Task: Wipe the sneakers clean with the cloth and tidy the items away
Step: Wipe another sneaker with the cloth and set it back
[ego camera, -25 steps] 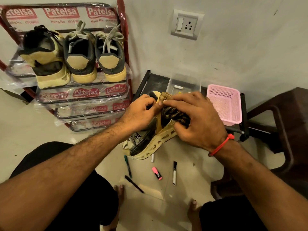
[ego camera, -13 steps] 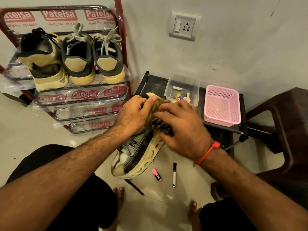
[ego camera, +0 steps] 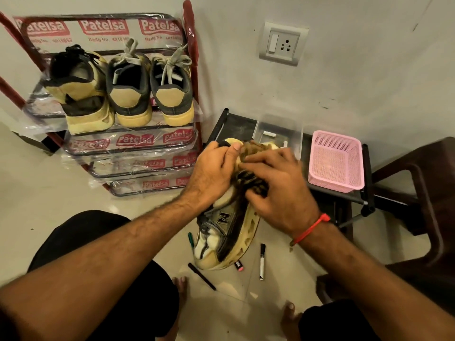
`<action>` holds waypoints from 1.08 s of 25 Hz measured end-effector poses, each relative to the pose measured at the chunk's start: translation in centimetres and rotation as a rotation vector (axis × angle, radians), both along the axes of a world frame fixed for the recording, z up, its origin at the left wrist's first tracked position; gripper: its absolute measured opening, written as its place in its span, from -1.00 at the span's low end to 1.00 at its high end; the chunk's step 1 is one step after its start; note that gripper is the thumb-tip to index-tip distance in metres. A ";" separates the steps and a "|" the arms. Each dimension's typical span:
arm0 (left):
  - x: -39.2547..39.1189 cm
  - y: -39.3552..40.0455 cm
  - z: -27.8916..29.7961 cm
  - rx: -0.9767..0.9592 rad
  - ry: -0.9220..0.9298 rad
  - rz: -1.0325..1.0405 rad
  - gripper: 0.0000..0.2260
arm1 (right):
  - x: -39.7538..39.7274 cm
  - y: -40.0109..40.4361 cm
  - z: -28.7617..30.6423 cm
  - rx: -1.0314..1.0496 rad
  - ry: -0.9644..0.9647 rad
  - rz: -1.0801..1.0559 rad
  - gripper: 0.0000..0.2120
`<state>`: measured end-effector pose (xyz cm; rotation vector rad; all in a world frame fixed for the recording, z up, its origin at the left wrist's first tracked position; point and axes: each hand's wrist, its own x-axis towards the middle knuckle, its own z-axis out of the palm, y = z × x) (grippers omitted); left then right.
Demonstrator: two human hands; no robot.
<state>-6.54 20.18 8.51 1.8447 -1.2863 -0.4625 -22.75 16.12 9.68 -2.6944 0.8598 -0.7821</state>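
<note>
Wiping step: the left hand [ego camera: 211,175] grips the heel of the sneaker [ego camera: 226,232] held mid-air at centre, the right hand [ego camera: 278,193] presses the brown cloth [ego camera: 251,168] onto it; next, rack [ego camera: 128,143] at ten o'clock, probably.

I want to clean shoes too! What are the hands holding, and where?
The left hand grips the sneaker at its heel end; the right hand presses the cloth onto it.

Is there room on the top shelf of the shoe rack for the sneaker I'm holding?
Hardly: three sneakers already fill the rack's top shelf side by side. The held sneaker would fit on the lower shelves, which look unoccupied.
</note>
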 end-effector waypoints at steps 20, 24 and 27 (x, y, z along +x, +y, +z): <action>1.7 -0.7 0.0 0.017 -0.046 0.070 -0.56 | 0.2 0.6 -0.6 -0.163 0.193 -0.003 -0.46; 2.1 -0.9 -0.5 0.049 -0.040 0.083 -0.55 | 0.0 0.8 -1.1 -0.168 0.199 0.030 -0.43; 2.3 -1.0 -0.3 0.012 -0.023 0.061 -0.55 | 0.0 1.0 -0.9 -0.190 0.191 0.030 -0.41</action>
